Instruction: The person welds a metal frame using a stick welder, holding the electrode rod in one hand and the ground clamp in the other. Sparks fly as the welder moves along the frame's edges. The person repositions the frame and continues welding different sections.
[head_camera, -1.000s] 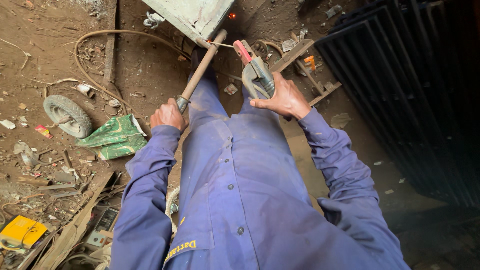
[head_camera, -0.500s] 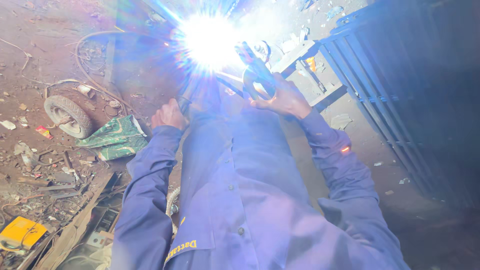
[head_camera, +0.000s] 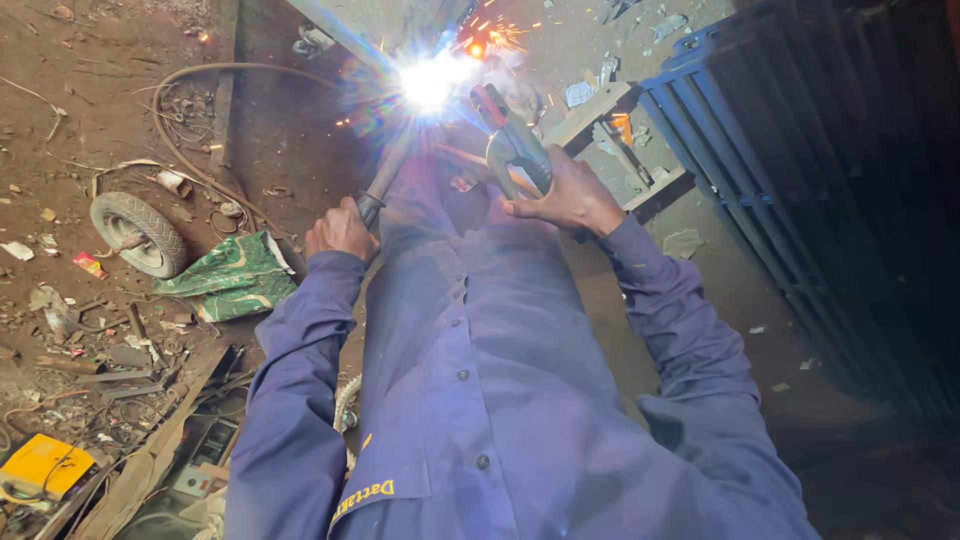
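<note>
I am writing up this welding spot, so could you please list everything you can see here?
bright white welding arc with orange sparks: one, top centre, at the tip of the holder
grey clamp-style electrode holder with red jaw: one, in the right hand
long brown metal bar: one, gripped by the left hand, running up to the arc
small black rubber wheel: one, on the dirt at left
crumpled green patterned cloth: one, beside the wheel
yellow box: one, bottom left
dark blue metal grille: one, right side
left hand: closed round the bar
right hand: closed round the holder
</note>
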